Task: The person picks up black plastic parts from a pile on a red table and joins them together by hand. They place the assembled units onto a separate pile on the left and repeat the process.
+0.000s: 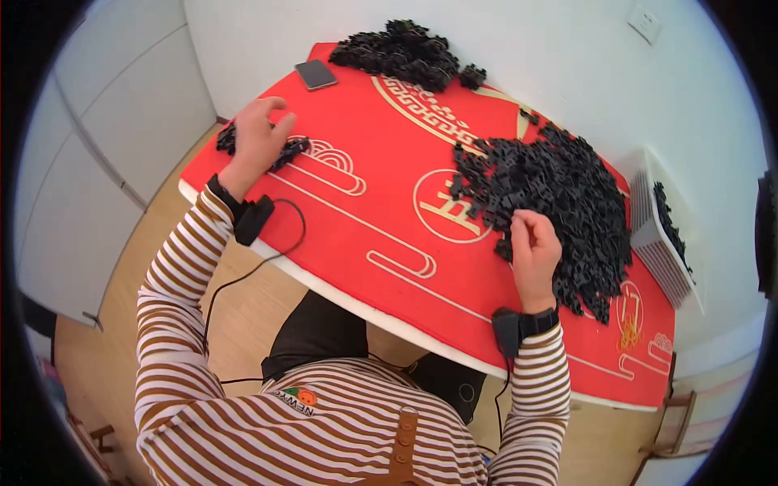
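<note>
My left hand [259, 139] is over a small heap of black plastic pieces [290, 151] at the left of the red-covered table [365, 235]. Its thumb and forefinger are curved and apart, with nothing between them. At the near-left edge of a large pile of black plastic pieces [579, 215], my right hand [536, 253] is closed in a pinch. Thumb and forefinger come together right beside the loose pieces; I cannot tell what they hold. Both wrists wear black bands with cabled boxes.
Another black heap [397, 53] lies at the table's far edge, near a dark phone [316, 74]. At the right stands a white basket [660, 231] containing black pieces. Yellow rubber bands [630, 332] lie at the right end. Cables [279, 255] hang from both wrists.
</note>
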`<action>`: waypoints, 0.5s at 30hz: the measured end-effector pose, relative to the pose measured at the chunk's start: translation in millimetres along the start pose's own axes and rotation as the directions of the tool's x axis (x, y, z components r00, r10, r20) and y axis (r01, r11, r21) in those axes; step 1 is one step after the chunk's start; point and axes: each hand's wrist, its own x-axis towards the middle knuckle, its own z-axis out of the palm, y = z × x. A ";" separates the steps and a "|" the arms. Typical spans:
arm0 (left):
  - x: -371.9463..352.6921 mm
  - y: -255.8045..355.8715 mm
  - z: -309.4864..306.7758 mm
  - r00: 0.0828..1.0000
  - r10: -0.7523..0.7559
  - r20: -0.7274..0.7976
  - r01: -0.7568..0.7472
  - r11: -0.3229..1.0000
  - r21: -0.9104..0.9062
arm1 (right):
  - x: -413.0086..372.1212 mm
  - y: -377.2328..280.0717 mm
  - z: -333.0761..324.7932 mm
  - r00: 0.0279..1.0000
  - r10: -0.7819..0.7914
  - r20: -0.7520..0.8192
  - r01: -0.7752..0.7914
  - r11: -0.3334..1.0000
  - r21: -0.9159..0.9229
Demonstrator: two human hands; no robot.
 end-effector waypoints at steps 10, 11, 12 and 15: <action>-7.3 197.6 100.7 0.625 0.140 0.768 0.296 0.868 -0.399 | 0.7 24.3 -4.7 0.989 0.144 -0.038 -0.138 0.981 0.134; -5.6 205.2 106.9 0.567 0.081 0.820 0.364 0.868 -0.338 | 0.8 22.0 -4.7 0.992 0.125 -0.030 -0.121 0.986 0.114; -7.4 206.0 117.4 0.604 0.110 0.789 0.265 0.906 -0.330 | 0.8 20.1 -4.6 0.994 0.107 -0.022 -0.105 0.990 0.094; -12.9 200.6 148.0 0.681 0.153 0.716 0.114 0.944 -0.310 | 1.8 13.9 -4.6 0.998 0.056 -0.008 -0.055 0.995 0.081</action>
